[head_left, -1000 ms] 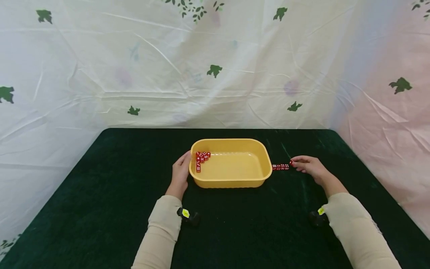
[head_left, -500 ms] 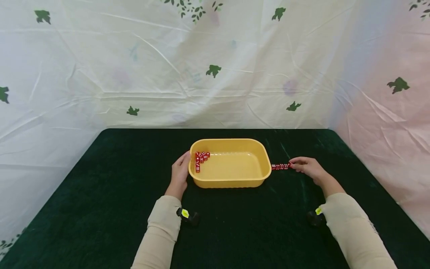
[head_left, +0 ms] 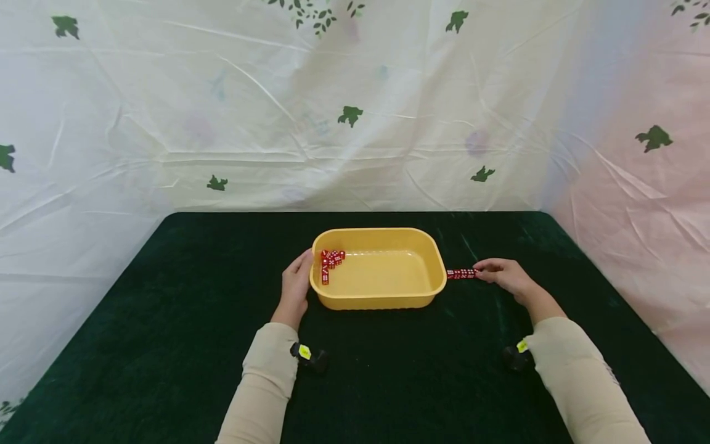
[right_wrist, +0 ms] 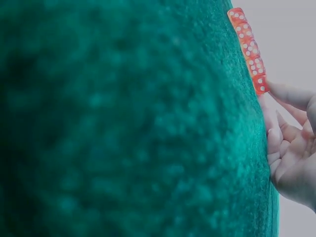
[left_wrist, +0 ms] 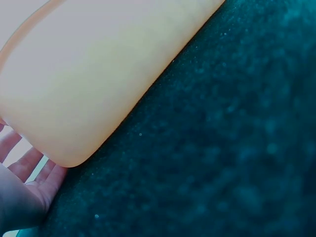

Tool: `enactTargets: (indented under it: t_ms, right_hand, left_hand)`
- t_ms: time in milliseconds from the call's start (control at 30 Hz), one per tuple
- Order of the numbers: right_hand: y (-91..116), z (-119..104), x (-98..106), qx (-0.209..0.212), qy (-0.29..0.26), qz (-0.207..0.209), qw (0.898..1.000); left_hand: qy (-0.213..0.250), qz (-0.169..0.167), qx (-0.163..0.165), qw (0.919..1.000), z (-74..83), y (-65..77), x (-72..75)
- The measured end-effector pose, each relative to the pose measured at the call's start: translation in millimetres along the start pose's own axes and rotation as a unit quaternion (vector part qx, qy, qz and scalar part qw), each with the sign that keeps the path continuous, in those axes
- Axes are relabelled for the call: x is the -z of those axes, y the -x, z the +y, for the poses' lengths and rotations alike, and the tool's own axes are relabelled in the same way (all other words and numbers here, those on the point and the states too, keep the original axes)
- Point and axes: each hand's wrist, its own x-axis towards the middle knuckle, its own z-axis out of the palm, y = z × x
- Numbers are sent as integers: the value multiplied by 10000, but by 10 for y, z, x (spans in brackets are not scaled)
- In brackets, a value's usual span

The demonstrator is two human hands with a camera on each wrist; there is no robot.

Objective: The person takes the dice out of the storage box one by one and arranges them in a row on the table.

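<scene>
In the head view, a yellow plastic tub [head_left: 383,303] stands mid-table, with several red dice [head_left: 331,259] gathered inside at its left end. My left hand [head_left: 294,287] rests against the tub's outer left side; the left wrist view has its fingers [left_wrist: 27,165] at the tub's end, their tips partly hidden. Right of the tub, a straight row of red dice with white pips [head_left: 460,274] lies on the cloth. At the row's outer end my right hand [head_left: 507,276] pinches the last die [right_wrist: 260,85] between thumb and finger, in line against its neighbour.
Dark green velvety cloth [head_left: 183,320] covers the table. Behind it hangs a pale curtain [head_left: 249,123] with green leaf and bird prints. A black wrist camera [head_left: 310,357] is strapped at each sleeve.
My right hand has moved slightly left and down, bringing its die from just above the row's end to the end of the row. My left hand and the tub stay in place.
</scene>
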Motion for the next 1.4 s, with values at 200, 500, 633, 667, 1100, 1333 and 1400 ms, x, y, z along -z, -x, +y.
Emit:
enactTargets:
  t_ms: [200, 500, 633, 667, 1100, 1333, 1400]
  right_hand:
    - [-5, -16, -18, -54, -8, 61, 10000]
    - [0, -66, 2, -113, 271, -126, 9995]
    - [-7, -129, 51, -226, 369, -278, 9987]
    - [-13, -152, 67, -283, 376, -304, 9984]
    - [-169, -596, 177, -102, 422, 160, 9989]
    - [-245, -895, 125, 187, 385, 297, 9986]
    - [-272, -970, 106, 191, 357, 311, 9987]
  left_hand:
    - [57, 14, 34, 10000, 6, -7, 10]
    - [43, 50, 77, 9999, -1, -28, 12]
    - [64, 26, 38, 10000, -4, -35, 14]
    - [77, 19, 25, 10000, -4, -36, 15]
    - [37, 14, -7, 10000, -12, -55, 18]
    - [54, 25, -22, 10000, -14, -52, 20]
    - [61, 18, -48, 10000, -17, -51, 20]
